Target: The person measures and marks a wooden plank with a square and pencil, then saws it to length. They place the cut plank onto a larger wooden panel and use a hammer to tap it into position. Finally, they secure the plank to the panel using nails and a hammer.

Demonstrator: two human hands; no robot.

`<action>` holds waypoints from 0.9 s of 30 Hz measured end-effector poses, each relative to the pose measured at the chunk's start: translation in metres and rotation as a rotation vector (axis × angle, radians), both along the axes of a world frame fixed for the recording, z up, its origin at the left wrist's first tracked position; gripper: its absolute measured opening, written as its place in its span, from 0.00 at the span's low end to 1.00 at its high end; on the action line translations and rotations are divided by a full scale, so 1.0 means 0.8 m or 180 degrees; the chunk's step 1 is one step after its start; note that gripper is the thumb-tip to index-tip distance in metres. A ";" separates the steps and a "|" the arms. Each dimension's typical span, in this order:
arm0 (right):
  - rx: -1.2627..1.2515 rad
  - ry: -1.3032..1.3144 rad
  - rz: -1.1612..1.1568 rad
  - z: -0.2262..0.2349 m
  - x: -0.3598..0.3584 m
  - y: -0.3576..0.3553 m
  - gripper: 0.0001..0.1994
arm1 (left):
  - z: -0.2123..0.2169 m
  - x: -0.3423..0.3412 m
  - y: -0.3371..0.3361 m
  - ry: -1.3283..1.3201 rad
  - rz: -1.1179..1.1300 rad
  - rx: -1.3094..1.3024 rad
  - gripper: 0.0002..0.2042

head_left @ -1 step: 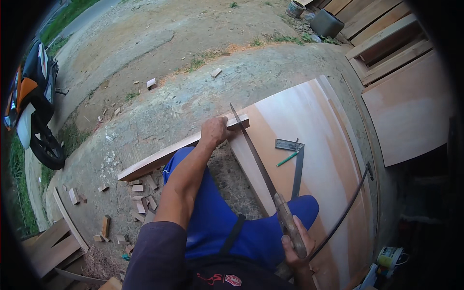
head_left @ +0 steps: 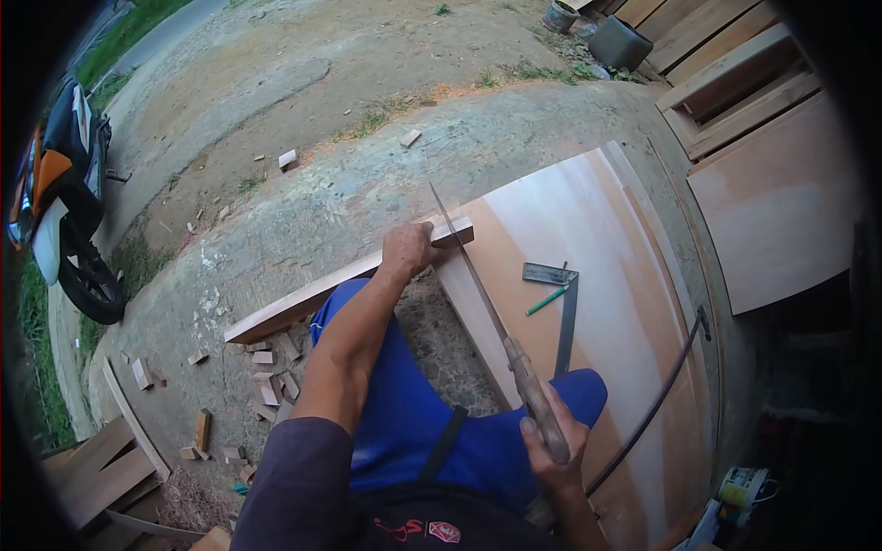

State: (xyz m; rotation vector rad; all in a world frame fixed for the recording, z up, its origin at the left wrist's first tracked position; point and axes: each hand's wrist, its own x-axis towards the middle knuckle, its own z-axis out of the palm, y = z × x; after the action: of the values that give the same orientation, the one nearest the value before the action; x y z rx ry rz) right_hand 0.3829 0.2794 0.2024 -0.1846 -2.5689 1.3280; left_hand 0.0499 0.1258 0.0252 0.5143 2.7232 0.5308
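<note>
A: Where do we find the board, and why is the left hand placed so?

B: We see the narrow board [head_left: 308, 294] slanting from the left toward the right, its right end over the left edge of the pale sheet [head_left: 597, 220]. The left hand [head_left: 407, 250] is clamped over it just left of the saw blade, fingers wrapped around the wood; we judge that this grip steadies the end beside the blade. Whether the knee below also bears it, we cannot tell.

A: And the right hand?

B: We note the right hand [head_left: 556, 436] with its fingers closed around the near, wooden end of the handsaw [head_left: 484, 296]. The blade points far and left, crossing the board by its right end, which seems to line it up with the forearm. Any cut is too small for us to make out.

A: Why do the square [head_left: 569, 312] and green pencil [head_left: 548, 301] lie there?

B: We find both on the sheet, right of the saw: presumably within reach, yet clear of the blade.
</note>
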 end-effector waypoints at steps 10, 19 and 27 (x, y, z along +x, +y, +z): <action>0.0201 -0.0195 0.0071 -0.013 -0.004 0.005 0.27 | 0.001 -0.016 -0.012 -0.0221 -0.0073 0.0043 0.26; -0.0342 -0.0023 -0.0113 -0.094 -0.234 -0.026 0.26 | 0.007 -0.011 0.004 0.0035 -0.0016 0.0251 0.26; 0.0411 -0.0174 -0.0003 -0.008 0.061 0.017 0.27 | 0.013 -0.025 -0.002 -0.0356 -0.0141 0.0034 0.26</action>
State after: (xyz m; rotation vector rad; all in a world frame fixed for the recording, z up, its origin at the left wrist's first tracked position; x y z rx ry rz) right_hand 0.4314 0.2931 0.1956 -0.2012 -2.6886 1.1673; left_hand 0.0300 0.1243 0.0354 0.5302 2.5982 0.5461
